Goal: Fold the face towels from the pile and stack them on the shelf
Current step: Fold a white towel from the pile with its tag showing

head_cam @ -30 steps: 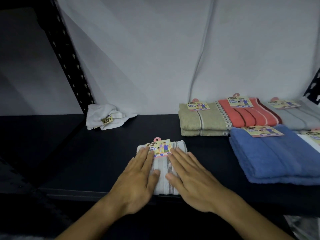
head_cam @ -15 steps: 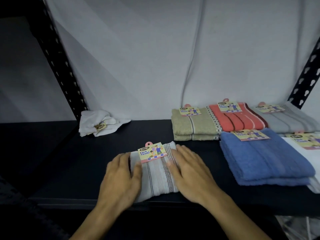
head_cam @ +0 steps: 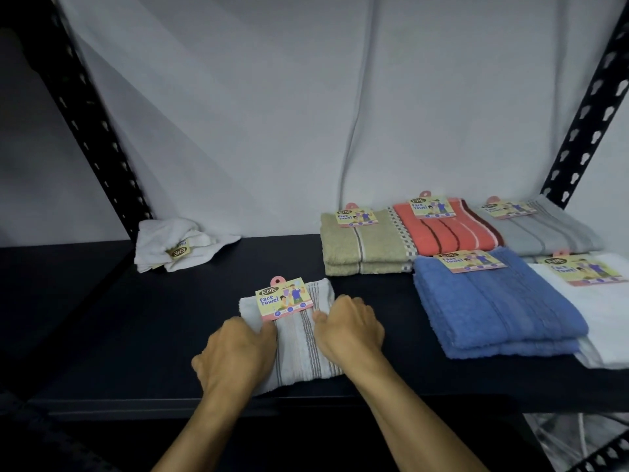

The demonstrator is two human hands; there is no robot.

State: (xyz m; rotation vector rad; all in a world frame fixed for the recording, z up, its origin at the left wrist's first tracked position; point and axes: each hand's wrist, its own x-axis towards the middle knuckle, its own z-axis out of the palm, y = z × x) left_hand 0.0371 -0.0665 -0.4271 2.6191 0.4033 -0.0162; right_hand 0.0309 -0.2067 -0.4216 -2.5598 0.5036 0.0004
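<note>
A folded white terry towel (head_cam: 299, 338) with thin grey stripes and a glossy paper tag (head_cam: 284, 299) lies near the front edge of the matte black shelf (head_cam: 119, 321). The left hand (head_cam: 238, 356) grips its left side, fingers curled over the edge; the right hand (head_cam: 350, 327) grips its right side, fingers tucked down on the cloth. Behind, at left, sits a crumpled white towel (head_cam: 170, 245). At right lie plush folded rectangles: a beige towel (head_cam: 360, 250), a coral striped towel (head_cam: 442, 233), a grey towel (head_cam: 544, 233), a blue towel (head_cam: 493, 308) and another white towel (head_cam: 602, 311).
</note>
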